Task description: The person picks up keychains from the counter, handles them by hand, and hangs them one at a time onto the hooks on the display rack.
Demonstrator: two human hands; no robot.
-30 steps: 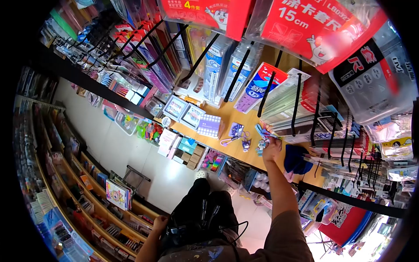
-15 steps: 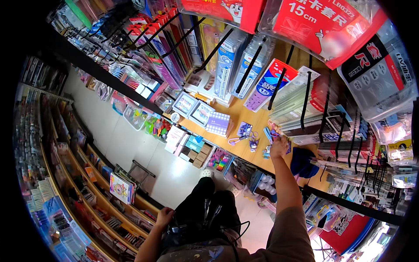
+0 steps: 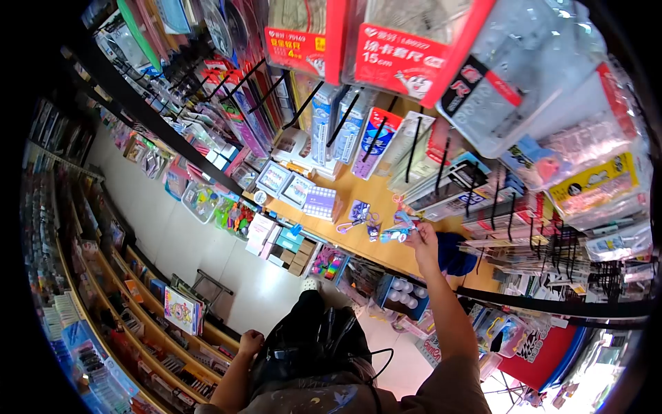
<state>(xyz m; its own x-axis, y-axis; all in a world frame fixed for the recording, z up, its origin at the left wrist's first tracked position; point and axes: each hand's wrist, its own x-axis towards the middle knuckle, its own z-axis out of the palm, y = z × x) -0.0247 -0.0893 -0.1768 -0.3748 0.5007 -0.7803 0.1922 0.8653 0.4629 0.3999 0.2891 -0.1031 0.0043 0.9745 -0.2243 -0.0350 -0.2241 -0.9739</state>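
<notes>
My right hand (image 3: 424, 241) reaches over the wooden shelf, its fingers pinched on a light blue keychain charm (image 3: 398, 233). Just left of it, a purple keychain (image 3: 360, 211) with a dark charm (image 3: 374, 233) lies on the wood. A dark blue cloth item (image 3: 454, 254) sits to the right of my hand. My left hand (image 3: 252, 342) is beside my leg, its fingers curled in; whether something small is inside is hidden.
Packaged rulers (image 3: 376, 141) hang on black hooks above the wooden shelf (image 3: 355, 238). A purple checked box (image 3: 320, 202) stands left of the keychains. A bookcase (image 3: 138, 303) curves along the left, near a folding stool (image 3: 211, 288).
The view has shifted, bringing more hanging packages in at the right. The light blue keychain is now pinched at my right fingertips and stretches left from them. My left hand stays by my leg.
</notes>
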